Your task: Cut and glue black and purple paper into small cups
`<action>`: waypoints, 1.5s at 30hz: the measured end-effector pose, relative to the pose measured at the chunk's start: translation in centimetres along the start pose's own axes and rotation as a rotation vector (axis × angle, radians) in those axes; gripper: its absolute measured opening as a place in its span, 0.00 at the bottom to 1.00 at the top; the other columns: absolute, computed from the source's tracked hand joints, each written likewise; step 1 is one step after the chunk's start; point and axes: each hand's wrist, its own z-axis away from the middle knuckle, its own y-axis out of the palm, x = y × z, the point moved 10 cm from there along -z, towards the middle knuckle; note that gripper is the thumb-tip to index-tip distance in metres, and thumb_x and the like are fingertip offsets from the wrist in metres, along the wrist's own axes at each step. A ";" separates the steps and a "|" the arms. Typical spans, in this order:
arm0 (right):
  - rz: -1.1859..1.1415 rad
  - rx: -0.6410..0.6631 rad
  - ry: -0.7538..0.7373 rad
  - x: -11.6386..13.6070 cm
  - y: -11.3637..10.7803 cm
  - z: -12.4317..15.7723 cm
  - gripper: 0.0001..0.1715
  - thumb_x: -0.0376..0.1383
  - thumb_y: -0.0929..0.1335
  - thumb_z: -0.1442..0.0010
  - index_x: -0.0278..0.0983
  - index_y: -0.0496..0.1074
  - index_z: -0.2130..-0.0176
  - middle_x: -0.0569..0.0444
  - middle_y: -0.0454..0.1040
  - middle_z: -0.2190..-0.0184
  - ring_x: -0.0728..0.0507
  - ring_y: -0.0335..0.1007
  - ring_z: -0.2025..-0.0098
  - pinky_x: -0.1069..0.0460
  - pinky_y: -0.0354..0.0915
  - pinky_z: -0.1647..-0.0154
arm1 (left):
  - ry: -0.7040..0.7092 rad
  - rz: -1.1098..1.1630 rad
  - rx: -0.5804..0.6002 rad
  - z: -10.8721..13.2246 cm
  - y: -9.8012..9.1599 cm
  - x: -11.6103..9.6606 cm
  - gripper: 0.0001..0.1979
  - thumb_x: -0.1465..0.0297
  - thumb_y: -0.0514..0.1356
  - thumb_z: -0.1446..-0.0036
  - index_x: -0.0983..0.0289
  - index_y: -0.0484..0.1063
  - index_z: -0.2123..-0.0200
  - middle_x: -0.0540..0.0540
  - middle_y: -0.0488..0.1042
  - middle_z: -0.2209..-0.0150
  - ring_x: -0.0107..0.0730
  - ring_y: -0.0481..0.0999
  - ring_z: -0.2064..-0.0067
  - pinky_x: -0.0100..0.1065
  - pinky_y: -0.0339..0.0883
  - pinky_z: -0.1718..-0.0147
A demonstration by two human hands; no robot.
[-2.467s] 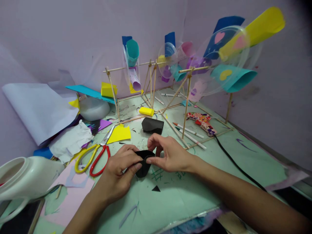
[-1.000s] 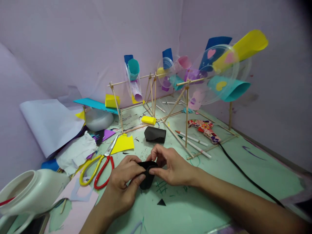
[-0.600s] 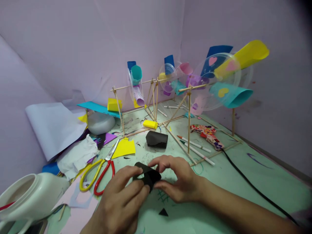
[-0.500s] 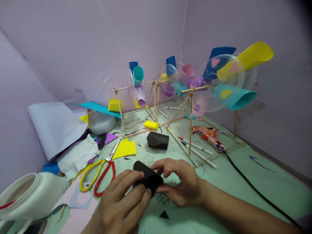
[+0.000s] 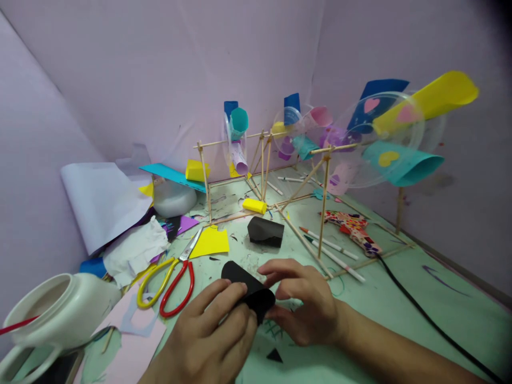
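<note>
A rolled black paper tube [image 5: 244,277] lies tilted between my hands, its open end toward the right. My left hand [image 5: 216,330] is closed on its near side, fingers pressed along the paper. At the tube's right end my right hand [image 5: 302,301] curves its fingers and thumb around the rim, gripping the edge; part of that contact is hidden. Just beyond stands a second black paper tube [image 5: 266,232] on the green tabletop [image 5: 344,330]. A small black paper triangle [image 5: 274,356] lies close below my hands.
Scissors [image 5: 177,272] with yellow and red handles lie left, near yellow paper [image 5: 210,241]. A white jug [image 5: 68,309] lies at the left edge. Behind stand stick frames [image 5: 325,208] with plastic discs and paper cups. A patterned glue gun [image 5: 352,230] trails a black cord [image 5: 424,314].
The view has shifted slightly left, so everything appears further right. Both hands keep hold of the black paper tube, with only a slight change in its tilt.
</note>
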 end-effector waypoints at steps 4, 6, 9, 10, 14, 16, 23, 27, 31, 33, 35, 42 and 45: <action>0.095 0.023 -0.041 0.7 0.1 -0.4 0.10 0.28 0.66 0.49 0.39 0.66 0.65 0.47 0.65 0.54 0.46 0.70 0.61 0.52 0.71 0.62 | 0.004 0.005 0.007 0.2 0.3 0.0 0.14 0.77 0.48 0.40 0.66 0.74 0.67 0.52 0.77 0.71 0.34 0.72 0.55 0.38 0.65 0.52; 0.128 0.013 -0.057 1.0 -0.1 -0.6 0.09 0.28 0.66 0.50 0.39 0.67 0.67 0.47 0.65 0.55 0.46 0.70 0.61 0.52 0.71 0.62 | -0.006 0.007 0.006 0.3 0.3 0.1 0.15 0.77 0.48 0.40 0.66 0.74 0.67 0.52 0.77 0.71 0.35 0.72 0.55 0.38 0.63 0.50; 0.154 -0.010 -0.085 1.3 -0.3 -0.8 0.07 0.27 0.66 0.50 0.38 0.69 0.69 0.47 0.66 0.56 0.46 0.70 0.60 0.52 0.70 0.61 | -0.011 0.022 0.002 0.2 0.3 0.1 0.15 0.78 0.47 0.40 0.66 0.74 0.67 0.51 0.77 0.71 0.35 0.71 0.55 0.38 0.60 0.49; 0.158 -0.012 -0.101 1.5 -0.3 -0.8 0.07 0.27 0.66 0.50 0.38 0.69 0.69 0.47 0.66 0.57 0.46 0.70 0.60 0.52 0.70 0.61 | -0.011 0.026 0.000 0.1 0.2 0.1 0.15 0.78 0.47 0.41 0.66 0.74 0.68 0.51 0.77 0.71 0.35 0.71 0.55 0.38 0.61 0.50; 0.148 -0.003 -0.133 1.9 -0.2 -0.9 0.08 0.26 0.65 0.51 0.37 0.70 0.69 0.47 0.66 0.57 0.46 0.69 0.59 0.53 0.69 0.61 | -0.010 0.028 -0.015 -0.1 0.1 0.1 0.15 0.79 0.48 0.42 0.66 0.74 0.69 0.51 0.77 0.73 0.35 0.72 0.56 0.38 0.63 0.51; 0.138 0.001 -0.125 1.9 -0.2 -1.0 0.08 0.26 0.64 0.52 0.37 0.69 0.69 0.47 0.66 0.57 0.45 0.69 0.59 0.53 0.69 0.61 | -0.005 0.025 -0.012 -0.1 0.2 0.1 0.14 0.79 0.48 0.42 0.66 0.74 0.69 0.51 0.77 0.73 0.35 0.72 0.56 0.38 0.63 0.52; 0.113 0.036 -0.077 1.5 0.0 -0.9 0.10 0.27 0.65 0.53 0.36 0.67 0.67 0.47 0.64 0.55 0.45 0.68 0.57 0.52 0.68 0.58 | -0.044 0.155 0.011 0.7 0.9 0.6 0.14 0.80 0.48 0.45 0.68 0.73 0.65 0.56 0.76 0.69 0.39 0.68 0.52 0.41 0.64 0.52; 0.103 0.019 -0.060 1.0 -0.2 -0.6 0.11 0.31 0.66 0.51 0.36 0.66 0.63 0.45 0.63 0.54 0.43 0.67 0.56 0.50 0.68 0.58 | -0.075 0.197 -0.001 0.6 0.8 1.0 0.13 0.78 0.49 0.44 0.68 0.73 0.64 0.56 0.76 0.70 0.40 0.68 0.53 0.40 0.66 0.56; 0.093 -0.018 -0.058 0.8 -0.5 -0.5 0.15 0.36 0.66 0.48 0.36 0.64 0.59 0.45 0.65 0.56 0.43 0.67 0.58 0.49 0.68 0.61 | -0.073 0.210 -0.011 0.3 0.4 1.1 0.14 0.75 0.48 0.41 0.68 0.73 0.66 0.56 0.76 0.72 0.38 0.69 0.55 0.37 0.68 0.59; 0.095 -0.021 -0.046 0.7 -0.6 -0.6 0.17 0.37 0.66 0.48 0.36 0.63 0.57 0.44 0.66 0.57 0.43 0.67 0.58 0.49 0.69 0.61 | -0.072 0.209 -0.015 0.2 0.2 1.2 0.14 0.75 0.47 0.41 0.68 0.73 0.65 0.56 0.76 0.72 0.37 0.70 0.56 0.37 0.69 0.59; 0.096 -0.012 -0.036 0.5 -0.5 -0.7 0.19 0.38 0.67 0.48 0.36 0.62 0.56 0.44 0.66 0.57 0.42 0.67 0.57 0.49 0.69 0.60 | -0.067 0.197 -0.012 0.2 0.1 1.2 0.13 0.76 0.49 0.42 0.67 0.73 0.66 0.56 0.76 0.72 0.37 0.71 0.57 0.36 0.70 0.60; 0.080 0.032 -0.010 0.0 0.0 -0.8 0.23 0.39 0.68 0.48 0.35 0.61 0.54 0.43 0.69 0.58 0.41 0.67 0.54 0.48 0.67 0.56 | -0.068 0.206 -0.031 0.1 0.1 1.4 0.11 0.80 0.51 0.48 0.69 0.73 0.67 0.57 0.76 0.72 0.37 0.72 0.57 0.38 0.69 0.56; 0.068 0.050 -0.001 -0.3 0.2 -0.7 0.23 0.37 0.68 0.49 0.35 0.61 0.54 0.43 0.70 0.58 0.42 0.68 0.55 0.48 0.67 0.56 | -0.066 0.203 -0.035 0.1 0.0 1.3 0.11 0.80 0.52 0.47 0.69 0.73 0.68 0.57 0.76 0.73 0.36 0.73 0.58 0.38 0.69 0.56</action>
